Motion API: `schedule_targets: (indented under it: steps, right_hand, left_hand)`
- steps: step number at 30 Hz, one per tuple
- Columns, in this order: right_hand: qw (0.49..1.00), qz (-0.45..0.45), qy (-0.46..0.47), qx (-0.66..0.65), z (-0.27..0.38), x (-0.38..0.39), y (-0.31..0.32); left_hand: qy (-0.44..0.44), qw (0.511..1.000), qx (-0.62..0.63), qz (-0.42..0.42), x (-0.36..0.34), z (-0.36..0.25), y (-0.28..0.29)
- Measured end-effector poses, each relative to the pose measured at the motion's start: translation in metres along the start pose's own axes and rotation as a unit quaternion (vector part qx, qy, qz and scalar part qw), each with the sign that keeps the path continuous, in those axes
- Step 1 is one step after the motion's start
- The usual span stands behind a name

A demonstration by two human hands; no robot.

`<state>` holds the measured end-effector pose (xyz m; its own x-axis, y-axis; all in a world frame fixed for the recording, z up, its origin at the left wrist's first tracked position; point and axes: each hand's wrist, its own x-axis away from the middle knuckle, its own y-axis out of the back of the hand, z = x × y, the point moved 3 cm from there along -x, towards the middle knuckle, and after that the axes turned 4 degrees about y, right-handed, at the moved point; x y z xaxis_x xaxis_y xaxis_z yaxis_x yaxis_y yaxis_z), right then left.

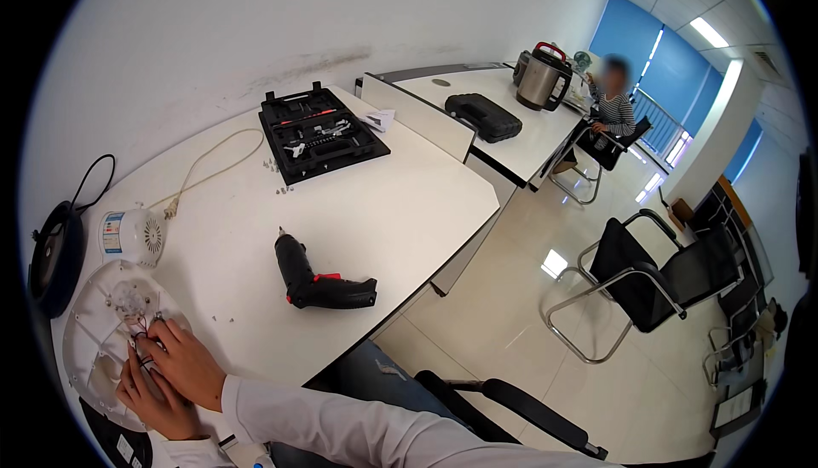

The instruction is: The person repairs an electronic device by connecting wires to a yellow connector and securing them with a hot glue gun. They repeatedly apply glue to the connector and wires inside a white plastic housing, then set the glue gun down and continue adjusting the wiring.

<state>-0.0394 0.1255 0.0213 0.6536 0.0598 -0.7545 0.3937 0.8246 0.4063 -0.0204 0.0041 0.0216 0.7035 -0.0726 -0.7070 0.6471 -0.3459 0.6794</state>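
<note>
At the lower left lies a white plastic housing (83, 332), hollow side up, with ribs and a clear round part (129, 299) in its upper end. Thin dark wires (139, 329) run inside it. My right hand (189, 364) reaches over the housing, its fingers bent and closed on the wires. Just below, my left hand (158, 407) is closed too, fingertips at the same wires, close to the right hand's. The exact pinch is partly hidden by the fingers. A black cordless screwdriver (311, 279) with red accents lies on the white table (417, 229), right of my hands.
A white motor unit (132, 236) with a pale cord and plug (172, 206) stands behind the housing, beside a dark round base (58, 259). Loose screws (284, 190) lie near an open black toolbox (317, 134). Farther right are a closed case (483, 117), a steel pot appliance (544, 78), chairs, and a seated person.
</note>
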Motion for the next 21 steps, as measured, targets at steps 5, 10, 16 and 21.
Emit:
schedule_targets:
  steps: [5,10,16,21]
  right_hand:
    - [1.000,-0.004,0.007,0.000,0.001,0.001,0.002]
    - [1.000,-0.006,0.011,-0.005,0.001,0.000,0.002]
    - [1.000,0.004,0.015,-0.006,0.000,0.000,0.001]
    - [0.999,-0.016,0.024,0.018,-0.004,0.003,-0.009]
  left_hand:
    - [0.001,1.000,0.001,-0.001,0.000,-0.003,0.002]
    - [0.001,1.000,0.002,0.001,-0.001,-0.002,0.001]
    - [-0.012,1.000,-0.016,0.001,0.000,0.001,-0.003]
    - [0.002,0.999,-0.034,0.016,-0.002,0.003,-0.001]
